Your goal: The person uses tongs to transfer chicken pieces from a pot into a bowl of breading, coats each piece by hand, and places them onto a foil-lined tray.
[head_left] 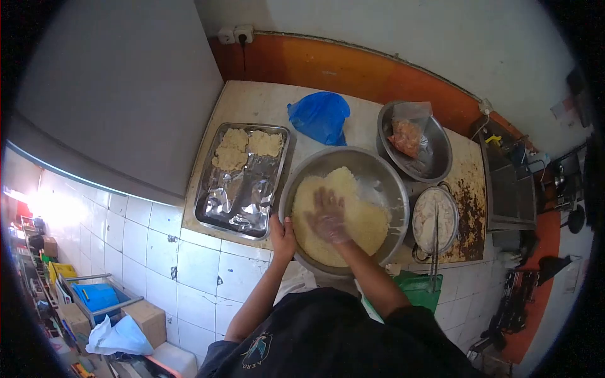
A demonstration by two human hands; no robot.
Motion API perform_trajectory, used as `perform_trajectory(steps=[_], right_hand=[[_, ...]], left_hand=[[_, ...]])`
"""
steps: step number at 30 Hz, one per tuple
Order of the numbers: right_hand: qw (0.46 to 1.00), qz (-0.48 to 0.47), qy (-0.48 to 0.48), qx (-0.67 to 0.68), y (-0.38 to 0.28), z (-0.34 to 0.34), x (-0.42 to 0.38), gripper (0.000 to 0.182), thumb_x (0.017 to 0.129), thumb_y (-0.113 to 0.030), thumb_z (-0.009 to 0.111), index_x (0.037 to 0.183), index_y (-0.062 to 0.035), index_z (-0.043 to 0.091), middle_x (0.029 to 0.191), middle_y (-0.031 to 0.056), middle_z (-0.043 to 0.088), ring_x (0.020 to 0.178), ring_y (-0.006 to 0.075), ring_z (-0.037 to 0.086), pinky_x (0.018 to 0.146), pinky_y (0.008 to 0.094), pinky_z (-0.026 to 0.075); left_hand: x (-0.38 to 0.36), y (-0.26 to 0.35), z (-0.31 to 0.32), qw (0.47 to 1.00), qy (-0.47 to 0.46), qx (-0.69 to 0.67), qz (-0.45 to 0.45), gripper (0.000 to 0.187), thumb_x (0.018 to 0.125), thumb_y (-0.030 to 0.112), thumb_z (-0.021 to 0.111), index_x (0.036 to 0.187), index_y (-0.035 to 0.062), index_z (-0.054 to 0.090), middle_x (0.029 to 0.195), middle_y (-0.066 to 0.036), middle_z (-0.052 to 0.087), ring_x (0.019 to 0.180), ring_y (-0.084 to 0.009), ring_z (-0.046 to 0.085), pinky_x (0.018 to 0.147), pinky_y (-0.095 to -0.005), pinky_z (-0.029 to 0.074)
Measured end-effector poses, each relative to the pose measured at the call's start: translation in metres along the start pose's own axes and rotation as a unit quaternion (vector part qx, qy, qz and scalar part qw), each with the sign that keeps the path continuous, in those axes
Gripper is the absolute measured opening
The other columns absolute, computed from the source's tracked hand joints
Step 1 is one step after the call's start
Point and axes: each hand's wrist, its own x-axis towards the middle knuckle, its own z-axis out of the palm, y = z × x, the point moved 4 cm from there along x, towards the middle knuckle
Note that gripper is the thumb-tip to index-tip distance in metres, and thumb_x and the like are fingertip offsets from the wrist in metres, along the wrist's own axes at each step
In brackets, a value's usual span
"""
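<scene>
A wide metal bowl (398,189) holds a thick layer of pale yellow crumbs (372,233), heaped toward the middle. My left hand (282,238) grips the bowl's outer left side near the rim. Inside, my right hand (328,216) lies palm down on the crumbs with its fingers spread, and it seems to wear a thin clear glove. Whether anything lies under that palm is hidden. To the left, a foil-lined metal tray (208,208) carries crumb-coated flat pieces (232,151) at its far end. Right of the bowl stands a pot (435,220) of pale, wet batter-like contents with metal tongs (435,252) across it.
Behind the bowl lies a blue plastic bag (321,116). A second metal bowl (444,148) at the back right contains a clear bag of reddish-orange food (406,137). A grey cabinet-like surface (113,94) rises at left. Something green (419,290) hangs below the table's front edge.
</scene>
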Motion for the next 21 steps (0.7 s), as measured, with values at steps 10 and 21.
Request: perform_trajectory(steps=[10, 21], right_hand=[[0.990, 0.016, -0.135, -0.027, 0.018, 0.059, -0.003, 0.076, 0.094, -0.048, 0.036, 0.146, 0.0041, 0.019, 0.154, 0.0244, 0.007, 0.143, 0.0402, 0.007, 0.113, 0.0535, 0.005], [0.972, 0.176, -0.151, -0.037, 0.047, 0.019, 0.024, 0.079, 0.093, -0.054, 0.035, 0.148, -0.0012, 0.016, 0.153, 0.0258, 0.007, 0.141, 0.0467, 0.006, 0.112, 0.0564, 0.005]], left_hand=[[-0.003, 0.000, -0.002, 1.000, -0.013, 0.010, -0.013, 0.026, 0.095, 0.013, 0.048, 0.115, -0.0041, 0.045, 0.104, -0.027, 0.052, 0.097, -0.0404, 0.051, 0.088, -0.0433, 0.039], [0.004, -0.001, 0.004, 1.000, -0.017, 0.002, -0.007, 0.026, 0.095, 0.014, 0.048, 0.113, -0.0044, 0.043, 0.103, -0.028, 0.051, 0.096, -0.0431, 0.050, 0.084, -0.0472, 0.038]])
